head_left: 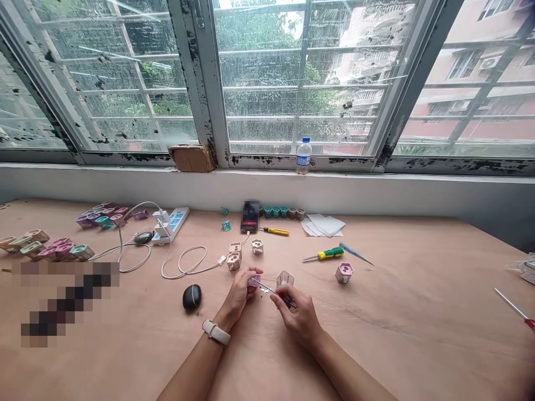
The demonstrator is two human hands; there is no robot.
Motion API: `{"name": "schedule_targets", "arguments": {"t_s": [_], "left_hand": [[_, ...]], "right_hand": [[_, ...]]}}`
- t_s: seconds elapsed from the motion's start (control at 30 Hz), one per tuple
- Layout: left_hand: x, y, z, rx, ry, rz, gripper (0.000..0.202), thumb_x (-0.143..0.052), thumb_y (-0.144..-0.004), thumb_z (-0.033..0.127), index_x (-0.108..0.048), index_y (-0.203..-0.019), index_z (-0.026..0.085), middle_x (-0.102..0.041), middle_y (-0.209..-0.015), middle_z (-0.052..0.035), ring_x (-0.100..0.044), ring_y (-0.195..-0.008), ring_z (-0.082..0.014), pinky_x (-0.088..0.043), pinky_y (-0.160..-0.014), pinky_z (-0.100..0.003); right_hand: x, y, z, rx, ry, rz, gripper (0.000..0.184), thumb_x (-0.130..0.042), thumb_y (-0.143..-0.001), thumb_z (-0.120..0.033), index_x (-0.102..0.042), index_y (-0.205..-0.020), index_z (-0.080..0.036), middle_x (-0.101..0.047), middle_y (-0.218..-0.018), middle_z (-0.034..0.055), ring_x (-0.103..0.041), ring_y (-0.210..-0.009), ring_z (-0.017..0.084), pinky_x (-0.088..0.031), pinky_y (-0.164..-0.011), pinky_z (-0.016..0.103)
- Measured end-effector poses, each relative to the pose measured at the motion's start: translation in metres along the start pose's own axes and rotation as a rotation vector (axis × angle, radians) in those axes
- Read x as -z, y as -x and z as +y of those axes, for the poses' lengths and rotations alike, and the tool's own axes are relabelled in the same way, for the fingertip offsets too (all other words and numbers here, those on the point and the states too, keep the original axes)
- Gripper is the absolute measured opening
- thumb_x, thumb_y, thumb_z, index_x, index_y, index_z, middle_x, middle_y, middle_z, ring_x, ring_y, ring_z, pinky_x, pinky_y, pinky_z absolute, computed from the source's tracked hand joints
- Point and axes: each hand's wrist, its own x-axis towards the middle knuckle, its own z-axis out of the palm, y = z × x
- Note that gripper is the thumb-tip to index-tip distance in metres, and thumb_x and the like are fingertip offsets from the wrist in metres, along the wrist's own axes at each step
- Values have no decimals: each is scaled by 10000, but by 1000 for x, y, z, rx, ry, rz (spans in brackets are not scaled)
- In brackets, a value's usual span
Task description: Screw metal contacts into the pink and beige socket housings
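Observation:
My left hand (237,294) is closed around a small pink-purple hexagonal case (254,279), partly hidden by the fingers. In my right hand (300,313) is a thin screwdriver (266,287), its shaft slanting up to the left with the tip at the case. On the table between the hands lie tiny white pieces (266,290), too small to name. A clear brownish hexagonal shell (285,277) stands just beyond my right fingers. Farther off are two pale pink hexagonal cases (234,260) and a whitish one (257,247).
A black rounded object (191,298) lies left of my left wrist. Rightward are a green-yellow screwdriver (331,254), a blue pen-like tool (355,253) and a pink case (344,273). Behind stand a phone (250,216), papers (324,225) and a power strip (178,223) with white cables.

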Motion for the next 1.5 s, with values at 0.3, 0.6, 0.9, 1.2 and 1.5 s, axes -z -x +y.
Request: {"name": "schedule_targets", "arguments": {"t_s": [0.3,0.6,0.9,1.2,1.5], "left_hand": [[-4,4,3,1,-68,-96,303,-644,-795,383,-581,-968,143,-373,-632,74,-283,-505,-55,-173,-475,-204],[-2,7,1,-11,-279,-211,467,-708,-794,492,-601,-1049,115,-462,-703,37,-357,-561,-65,-240,-499,-201],[-6,13,8,-34,-364,-219,442,-715,-794,457,-620,-1066,122,-481,-728,33,-353,-580,-71,-257,-519,-208],[-6,11,8,-52,-423,-202,412,-747,-741,361,-637,-1064,131,-590,-826,-13,-494,-707,-123,-374,-646,-242],[-5,10,7,-88,-451,-225,417,-783,-669,247,-640,-1044,135,-637,-874,-36,-578,-804,-168,-429,-740,-272]], "right_hand": [[-1,1,1,-86,20,9,158,-472,-971,-285,-491,-837,-204,-365,-584,-71,-384,-468,93,-302,-463,219],[-1,2,0,-57,70,-70,174,-538,-945,-306,-593,-1046,-176,-346,-573,-85,-368,-470,94,-301,-480,221],[-3,3,5,-91,71,-78,163,-529,-942,-308,-583,-1017,-173,-324,-553,-95,-356,-464,92,-290,-483,220],[1,2,-3,-144,14,-106,217,-522,-932,-303,-596,-1078,-160,-348,-561,-86,-364,-472,97,-292,-488,224],[2,0,-5,-150,35,-116,206,-522,-936,-333,-632,-957,-159,-375,-557,-73,-378,-476,95,-302,-496,221]]}}
